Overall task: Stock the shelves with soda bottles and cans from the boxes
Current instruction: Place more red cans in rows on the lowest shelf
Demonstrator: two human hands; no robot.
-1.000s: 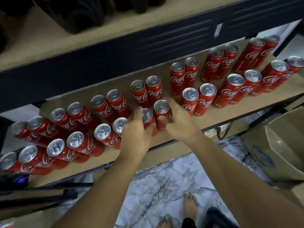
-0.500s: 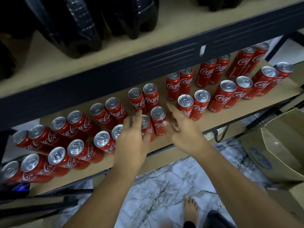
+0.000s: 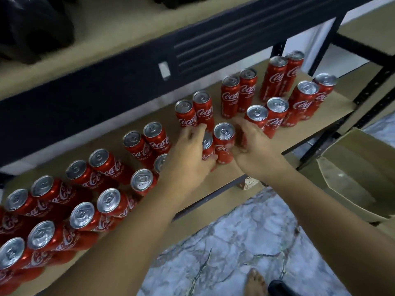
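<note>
Floor (image 3: 235, 242): marble, below forearms; foot (image 3: 255, 282) cut off at bottom edge.
Box (image 3: 363, 150): cardboard, on floor R of R hand (image 3: 254, 150), open-topped; inner wall & flaps show, R side cut off.
Shelf (image 3: 218, 184): front edge just under wrists; bare strip betw. hands & edge, more bare board R of R hand.
L hand (image 3: 188, 152): thumb across front of L can (image 3: 207, 145), fingers curled behind it, gripping.
R hand: curved against R can (image 3: 224, 144); blurred, grip or not can't tell.
Hidden: L can mostly behind L hand.
Cans (image 3: 106, 201): upright pairs L of L hand, beyond both, R of R hand; far-L ones cut off.
Top shelf (image 3: 128, 33): beyond hands; dark bottles (image 3: 36, 28), blurred, cut off.
</note>
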